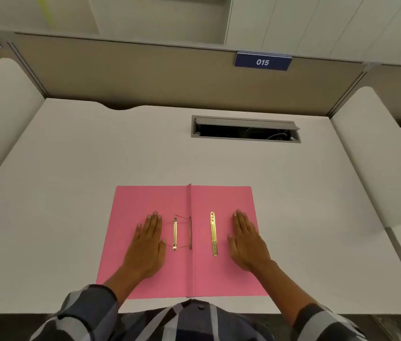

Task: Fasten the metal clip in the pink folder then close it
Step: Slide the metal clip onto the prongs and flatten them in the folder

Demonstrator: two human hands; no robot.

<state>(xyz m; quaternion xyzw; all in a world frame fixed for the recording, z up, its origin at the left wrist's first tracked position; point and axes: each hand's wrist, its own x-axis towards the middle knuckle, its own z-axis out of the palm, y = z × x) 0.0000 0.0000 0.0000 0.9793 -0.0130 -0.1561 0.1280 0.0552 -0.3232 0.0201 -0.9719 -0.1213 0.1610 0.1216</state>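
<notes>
Pink folder (221, 274) lying open near the front edge of a white desk (76, 168), left hand (146, 244) flat and empty on its left leaf, right hand (247, 242) flat and empty on its right leaf, loose gold clip bar (213, 233) between spine and right hand, second clip piece (175, 234) with thin prongs beside the spine

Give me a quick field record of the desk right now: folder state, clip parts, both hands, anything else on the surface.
folder: pink folder open flat on the white desk, spine running away from the person
clip, left of spine: short gold bar joined by thin prongs to the spine
clip, right flap: long gold strip lying loose, not fastened
left hand: flat, palm down on left flap, holding nothing
right hand: flat, palm down on right flap, holding nothing
other: cable hatch open in desk; sign 015 on partition
</notes>
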